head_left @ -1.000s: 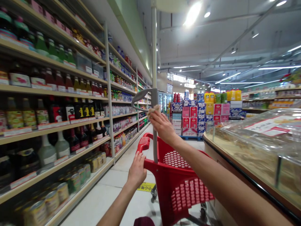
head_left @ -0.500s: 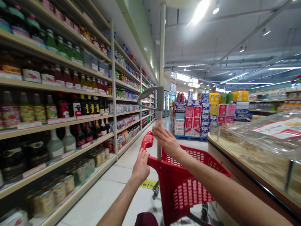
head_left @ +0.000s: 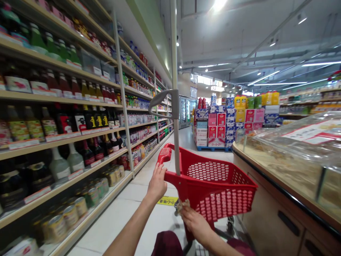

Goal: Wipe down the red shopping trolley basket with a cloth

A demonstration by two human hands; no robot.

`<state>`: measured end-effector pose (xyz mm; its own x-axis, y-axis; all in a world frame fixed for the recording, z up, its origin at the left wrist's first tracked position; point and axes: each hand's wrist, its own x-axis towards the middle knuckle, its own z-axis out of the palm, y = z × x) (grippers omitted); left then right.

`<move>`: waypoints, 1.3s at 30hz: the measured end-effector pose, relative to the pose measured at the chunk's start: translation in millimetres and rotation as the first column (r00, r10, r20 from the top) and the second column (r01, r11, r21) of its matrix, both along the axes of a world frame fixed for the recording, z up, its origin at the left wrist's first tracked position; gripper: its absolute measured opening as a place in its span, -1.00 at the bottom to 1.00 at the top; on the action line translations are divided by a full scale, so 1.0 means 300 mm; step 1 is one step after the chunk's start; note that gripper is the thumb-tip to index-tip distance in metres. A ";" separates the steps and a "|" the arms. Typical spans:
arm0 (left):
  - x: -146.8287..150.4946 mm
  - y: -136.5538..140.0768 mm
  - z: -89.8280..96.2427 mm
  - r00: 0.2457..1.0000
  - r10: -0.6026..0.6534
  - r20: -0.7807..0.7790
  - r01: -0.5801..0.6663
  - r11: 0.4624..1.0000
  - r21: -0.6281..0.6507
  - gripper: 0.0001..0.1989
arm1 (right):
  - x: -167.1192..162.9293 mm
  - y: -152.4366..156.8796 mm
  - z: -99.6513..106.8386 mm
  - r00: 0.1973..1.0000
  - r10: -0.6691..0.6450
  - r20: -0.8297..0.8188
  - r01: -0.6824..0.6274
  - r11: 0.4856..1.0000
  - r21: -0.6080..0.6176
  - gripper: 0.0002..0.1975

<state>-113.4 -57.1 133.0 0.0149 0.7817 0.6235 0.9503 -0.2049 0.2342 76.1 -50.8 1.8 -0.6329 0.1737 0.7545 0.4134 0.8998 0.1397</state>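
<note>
A red plastic shopping cart (head_left: 221, 181) with perforated sides stands in front of me. My left hand (head_left: 157, 183) is wrapped around its red handle (head_left: 164, 155), at the near end. Lower down, my right hand (head_left: 195, 220) presses a crumpled beige cloth (head_left: 183, 206) against the cart's near red side panel. The fingers lie closed over the cloth, which hides part of it. From the cart rises a metal pole (head_left: 174, 64) with a grey loop handle (head_left: 165, 104) on it.
Shelves of bottles and cans (head_left: 64, 133) line the left side. At right, a glass-topped display counter (head_left: 295, 142) comes close to the cart. Stacked boxes (head_left: 215, 128) stand on a blue pallet ahead. A yellow floor sign (head_left: 168, 201) lies on the tiles.
My right hand has moved down with the cloth, from beside the pole near the handle to the cart's lower side panel. My left hand keeps its hold on the handle.
</note>
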 end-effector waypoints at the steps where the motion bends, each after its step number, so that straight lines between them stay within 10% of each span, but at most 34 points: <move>1: 0.000 0.001 -0.002 1.000 0.002 -0.003 -0.002 1.000 0.008 -0.42 | 0.012 -0.011 -0.012 1.000 0.002 -0.025 -0.002 1.000 -0.006 -0.68; 7: 0.014 0.004 -0.006 0.999 0.035 -0.023 -0.034 0.999 0.041 -0.47 | -0.024 -0.008 0.237 0.949 -0.063 -0.311 0.043 0.997 -0.070 -0.64; 15: 0.013 -0.005 -0.004 0.990 0.084 -0.115 -0.074 0.993 0.090 -0.47 | 0.061 -0.032 0.012 0.978 -0.054 -0.201 0.036 0.995 -0.095 -0.70; 22: 0.213 -0.031 -0.079 0.961 -0.002 -0.277 0.064 0.974 0.216 -0.46 | 0.049 0.070 0.274 0.846 -0.265 -0.462 0.217 0.964 -0.156 -0.67; 26: 0.295 -0.005 -0.093 0.928 -0.108 -0.356 0.129 0.991 0.035 -0.40 | 0.208 0.179 0.169 0.851 -0.385 -0.356 0.354 0.923 -0.152 -0.66; 31: 0.352 0.032 -0.104 0.931 -0.094 -0.353 0.103 0.995 0.007 -0.42 | 0.418 0.241 0.058 0.652 -0.654 -0.384 0.582 0.756 -0.299 -0.58; 36: 0.414 0.065 -0.127 0.926 -0.106 -0.361 0.101 0.994 -0.034 -0.40 | 0.306 0.238 0.049 0.821 -0.478 -0.311 0.439 0.878 -0.191 -0.57; 39: 0.393 0.075 -0.125 0.920 -0.137 -0.367 0.124 0.991 -0.058 -0.41 | 0.395 0.263 0.023 0.793 -0.497 -0.353 0.439 0.867 -0.234 -0.55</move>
<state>4.5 -34.7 95.4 0.3424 0.7772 0.5279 0.9360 -0.3312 -0.1195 194.7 28.0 8.7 -0.1070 0.4884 0.8660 0.7817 0.5796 -0.2303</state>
